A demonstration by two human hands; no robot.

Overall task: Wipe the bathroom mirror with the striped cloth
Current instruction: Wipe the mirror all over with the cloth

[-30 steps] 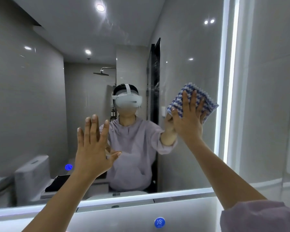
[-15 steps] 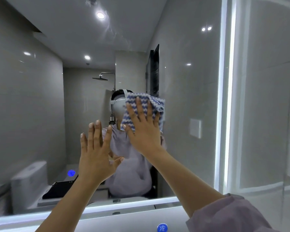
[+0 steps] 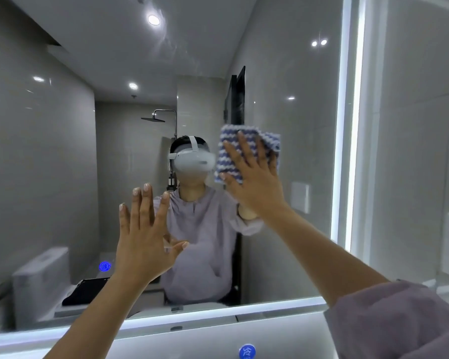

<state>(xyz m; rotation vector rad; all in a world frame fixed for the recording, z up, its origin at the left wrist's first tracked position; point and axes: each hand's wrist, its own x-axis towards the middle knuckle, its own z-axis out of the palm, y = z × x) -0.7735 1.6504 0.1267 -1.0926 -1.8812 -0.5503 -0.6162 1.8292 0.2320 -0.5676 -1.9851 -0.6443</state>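
Note:
The bathroom mirror (image 3: 290, 73) fills most of the head view, lit along its right and bottom edges. My right hand (image 3: 252, 180) presses the blue-and-white striped cloth (image 3: 227, 161) flat against the glass right of centre, fingers spread over it. The cloth's top and left edges show around my fingers. My left hand (image 3: 145, 239) rests flat on the glass lower left of centre, fingers apart, holding nothing.
A lit strip (image 3: 347, 141) runs down the mirror's right edge, with tiled wall (image 3: 420, 125) beyond. A blue round button (image 3: 247, 351) sits below the mirror. Reflected in the glass are a person with a headset, a toilet and a shower head.
My right hand carried the cloth left across the glass to the centre, then back right and a little up. My left hand stayed pressed in about the same spot.

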